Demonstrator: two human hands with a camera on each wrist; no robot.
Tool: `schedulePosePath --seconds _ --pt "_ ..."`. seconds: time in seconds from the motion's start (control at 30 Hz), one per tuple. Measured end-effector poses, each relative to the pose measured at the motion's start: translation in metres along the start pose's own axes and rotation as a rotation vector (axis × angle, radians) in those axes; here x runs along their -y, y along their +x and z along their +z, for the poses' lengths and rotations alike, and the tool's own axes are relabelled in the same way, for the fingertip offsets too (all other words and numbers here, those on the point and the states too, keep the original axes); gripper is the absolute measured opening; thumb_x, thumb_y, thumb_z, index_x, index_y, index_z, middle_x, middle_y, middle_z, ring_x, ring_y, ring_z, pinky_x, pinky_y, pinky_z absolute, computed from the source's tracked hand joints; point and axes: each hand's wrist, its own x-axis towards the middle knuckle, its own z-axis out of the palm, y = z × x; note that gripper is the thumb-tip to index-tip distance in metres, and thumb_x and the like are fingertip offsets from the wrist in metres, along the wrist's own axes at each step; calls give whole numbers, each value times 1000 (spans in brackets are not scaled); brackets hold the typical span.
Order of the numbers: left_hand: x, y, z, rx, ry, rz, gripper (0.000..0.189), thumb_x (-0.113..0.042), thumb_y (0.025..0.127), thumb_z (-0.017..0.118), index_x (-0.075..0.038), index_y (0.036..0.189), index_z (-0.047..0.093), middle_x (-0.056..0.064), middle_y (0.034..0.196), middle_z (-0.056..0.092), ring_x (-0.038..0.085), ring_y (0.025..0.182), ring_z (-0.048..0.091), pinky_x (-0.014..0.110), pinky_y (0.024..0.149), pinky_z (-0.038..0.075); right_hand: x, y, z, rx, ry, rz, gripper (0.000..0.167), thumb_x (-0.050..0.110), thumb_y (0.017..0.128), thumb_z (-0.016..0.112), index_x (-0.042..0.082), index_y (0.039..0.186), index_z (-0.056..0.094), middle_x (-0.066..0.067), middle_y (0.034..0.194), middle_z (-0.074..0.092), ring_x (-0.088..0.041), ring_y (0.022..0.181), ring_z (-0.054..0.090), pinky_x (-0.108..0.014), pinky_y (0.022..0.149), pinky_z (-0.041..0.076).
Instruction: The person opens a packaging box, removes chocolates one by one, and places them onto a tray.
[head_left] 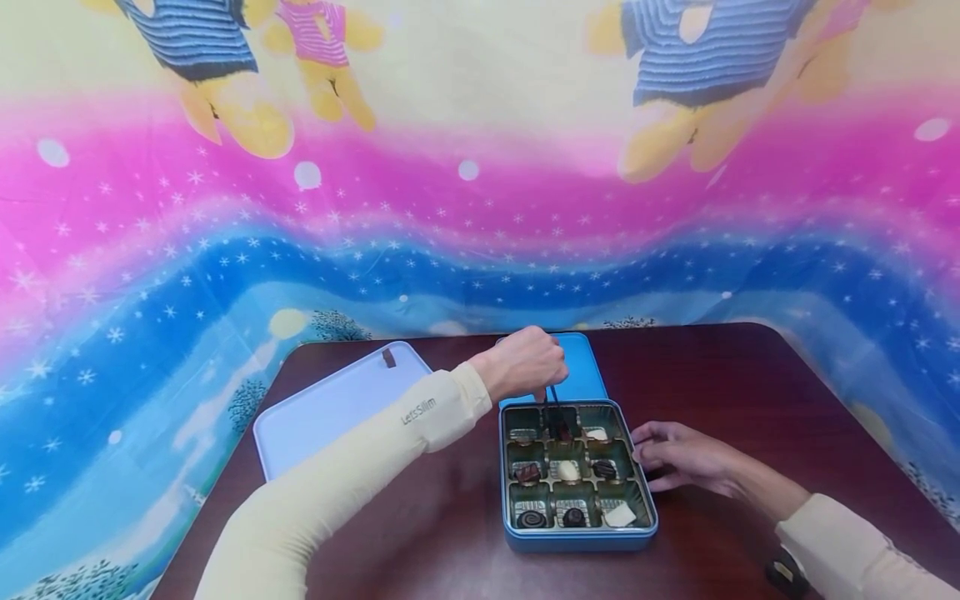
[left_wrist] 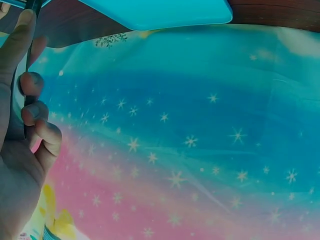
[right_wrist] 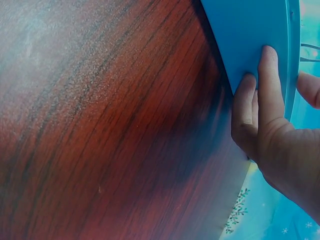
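Note:
My left hand (head_left: 521, 364) grips a pair of dark tongs (head_left: 553, 395) above the tin. Their tips reach down into the back middle compartment, at a dark brown chocolate (head_left: 561, 431). In the left wrist view, fingers and thumb close round the tongs (left_wrist: 19, 100). The blue tin (head_left: 581, 542) holds a gold divided tray with white and dark chocolates, among them a white one (head_left: 567, 471) at the centre. Against the tin's right side rest the fairly straight fingers of my right hand (head_left: 686, 457). Its fingertips touch the blue wall (right_wrist: 250, 35) in the right wrist view.
Behind the tin lies a bright blue lid (head_left: 581, 362). A pale lavender tray (head_left: 322, 417) with a small brown piece (head_left: 388, 357) lies to the left. Near the right sleeve is a small black object (head_left: 786, 575). A patterned cloth (head_left: 465, 217) hangs behind the table.

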Motion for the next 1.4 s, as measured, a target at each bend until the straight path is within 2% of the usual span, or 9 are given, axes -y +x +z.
schedulePosePath --seconds 0.2,0.33,0.47,0.67,0.97,1.07,1.17,1.27,1.4 --pt "3 2 2 25 -87 -15 30 -58 86 67 -31 72 64 -11 62 56 5 54 48 22 51 36 0 -1 1 -9 7 -8 50 7 96 53 -14 135 30 -24 118 58 -27 104 63 -50 86 56" --pt "4 -1 7 48 -136 -28 35 -59 85 67 -29 70 58 -10 56 43 7 51 38 23 51 30 -1 -1 1 -5 11 -10 50 7 96 53 -14 135 30 -24 118 58 -27 104 63 -50 86 56" --pt "6 -6 15 46 -211 -43 31 -57 87 67 -29 73 66 -10 58 52 7 53 47 23 52 37 -2 0 0 3 11 -17 50 6 96 52 -15 136 29 -24 118 57 -27 104 62 -51 87 55" --pt "9 -20 34 19 -422 -89 26 -52 88 69 -28 83 76 -12 73 69 6 62 59 25 61 48 -2 0 0 8 10 -20 51 6 95 53 -15 135 29 -23 117 58 -27 103 63 -51 87 55" --pt "10 -41 69 -59 -677 -160 24 -50 90 69 -28 95 79 -15 89 74 2 78 66 27 74 53 -2 -1 -2 19 0 -23 50 7 96 52 -15 135 29 -23 117 58 -27 104 62 -50 87 55" --pt "12 -49 72 -70 -760 -201 22 -48 90 70 -29 96 79 -16 90 74 0 82 67 27 77 53 -2 0 -2 18 1 -17 51 7 96 53 -15 135 29 -24 118 57 -27 104 62 -51 87 55" --pt "15 -57 74 -78 -848 -246 23 -48 90 70 -27 97 79 -16 88 73 -3 76 65 25 76 53 -3 0 -3 23 5 -16 52 7 96 53 -15 136 28 -24 118 57 -27 104 62 -51 87 55" --pt "17 -66 76 -95 -898 -295 26 -49 90 70 -26 99 79 -15 87 74 -6 71 62 22 73 51 -3 1 -3 35 11 -21 53 7 96 52 -15 136 26 -25 119 57 -28 105 62 -52 88 55" --pt "23 -78 80 -112 -934 -359 29 -50 89 69 -25 98 80 -13 86 74 -1 71 59 22 69 49 -3 2 -4 42 11 -22 53 7 97 52 -15 137 26 -26 121 55 -27 106 61 -52 88 54"
